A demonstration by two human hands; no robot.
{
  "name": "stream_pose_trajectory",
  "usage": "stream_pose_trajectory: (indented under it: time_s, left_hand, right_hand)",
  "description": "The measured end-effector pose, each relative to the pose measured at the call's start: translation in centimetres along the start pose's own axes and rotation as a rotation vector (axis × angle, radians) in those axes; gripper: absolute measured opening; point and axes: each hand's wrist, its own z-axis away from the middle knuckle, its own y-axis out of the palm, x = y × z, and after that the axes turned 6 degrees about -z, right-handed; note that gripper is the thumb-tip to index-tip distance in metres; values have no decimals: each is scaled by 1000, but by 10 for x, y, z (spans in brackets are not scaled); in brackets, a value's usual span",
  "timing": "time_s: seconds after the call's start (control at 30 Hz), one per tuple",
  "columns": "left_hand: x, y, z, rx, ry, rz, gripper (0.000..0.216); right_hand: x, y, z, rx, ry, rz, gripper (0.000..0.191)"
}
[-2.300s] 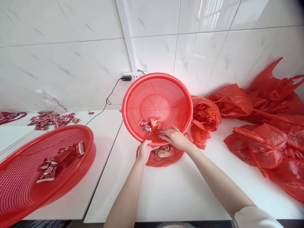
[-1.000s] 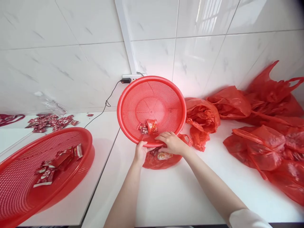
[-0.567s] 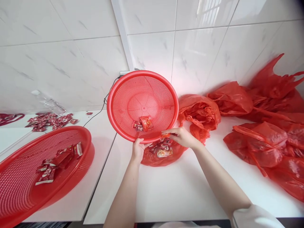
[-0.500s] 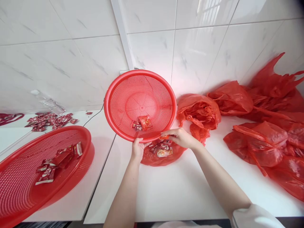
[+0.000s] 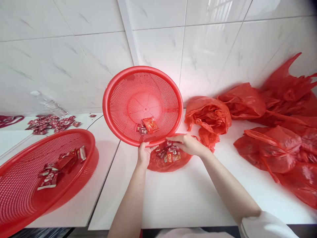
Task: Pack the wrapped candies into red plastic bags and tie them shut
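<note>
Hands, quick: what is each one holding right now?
Left hand: closed on the lower rim of the tilted red basket.
Right hand: fingers at the mouth of the red bag of sweets; a grip cannot be told.

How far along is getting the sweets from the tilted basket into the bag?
Done: a pile of packets lies in the open red bag. In hand: the left hand holds the tilted basket by its lower rim; the right hand is at the bag's mouth. Left: a few packets in that basket, and more in the second basket.
</note>
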Motion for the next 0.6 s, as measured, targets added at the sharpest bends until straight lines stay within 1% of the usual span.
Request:
stream_pose_trajectory:
  time_s: [0.1,0.2,0.27,0.33,0.43,0.53,0.6]
  left_hand:
    - [3,1,1,15,-16,-5,13]
    - [3,4,2,19,-19,-36,21]
    - [3,7,4,18,-18,-51,23]
    - [4,9,5,28,-32,-54,25]
    - [6,11,8,85,-66,-55,27]
    - [10,14,13,152,-103,-66,25]
    - [13,15,18,207,-146,-74,23]
  right_hand:
    - [-2,5,-1,-30,-2,36,39]
    - [-5,8,-2,-13,-19,148,38]
    - [-6,8,-2,-23,-18,201,34]
    - [-6,7,-2,-51,-14,217,28]
    - [-2,6,-3,-119,-18,206,26]
    - [2,9,-5,-211,-38,238,32]
    - [3,14,-6,-256,-17,315,48]
